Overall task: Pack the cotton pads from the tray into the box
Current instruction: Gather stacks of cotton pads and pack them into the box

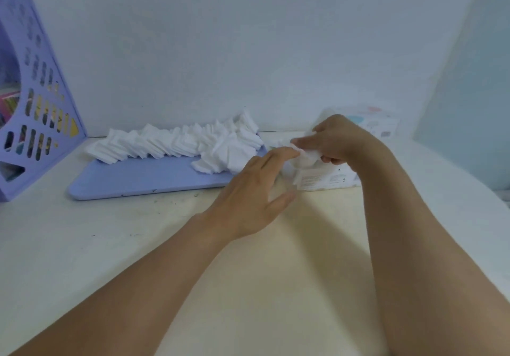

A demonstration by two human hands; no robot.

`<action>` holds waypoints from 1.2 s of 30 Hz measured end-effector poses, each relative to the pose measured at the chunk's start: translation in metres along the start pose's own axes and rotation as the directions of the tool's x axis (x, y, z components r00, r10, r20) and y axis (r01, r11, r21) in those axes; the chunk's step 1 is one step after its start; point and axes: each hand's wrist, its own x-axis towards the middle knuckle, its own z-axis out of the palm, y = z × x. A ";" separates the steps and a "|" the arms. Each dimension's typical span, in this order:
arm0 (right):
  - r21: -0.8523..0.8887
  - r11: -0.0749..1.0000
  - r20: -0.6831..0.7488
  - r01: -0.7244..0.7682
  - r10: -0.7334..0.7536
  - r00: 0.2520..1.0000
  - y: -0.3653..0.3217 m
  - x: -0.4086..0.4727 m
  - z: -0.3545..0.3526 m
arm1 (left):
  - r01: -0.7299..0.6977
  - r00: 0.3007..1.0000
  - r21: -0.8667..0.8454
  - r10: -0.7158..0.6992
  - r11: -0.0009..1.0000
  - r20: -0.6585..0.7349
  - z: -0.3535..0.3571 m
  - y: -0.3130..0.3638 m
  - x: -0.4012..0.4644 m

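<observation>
Soft, even light with a cool bluish cast fills the room. Both forearms throw faint, blurred shadows on the surface (82, 245). The whole view is slightly soft, the white cotton pads (176, 143) nearly blown out, and the wide lens bends the edges.

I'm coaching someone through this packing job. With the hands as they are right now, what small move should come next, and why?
Probably press the bunch of cotton pads down into the box. The right hand already grips the bunch just above the box, and the left hand reaches in with its fingertips touching it, ready to steady. Many pads still lie on the tray.
</observation>
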 end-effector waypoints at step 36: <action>-0.677 0.735 0.231 0.034 0.168 0.958 -0.021 0.028 0.016 | -0.046 0.995 0.042 0.042 0.998 0.093 0.022 -0.014 0.017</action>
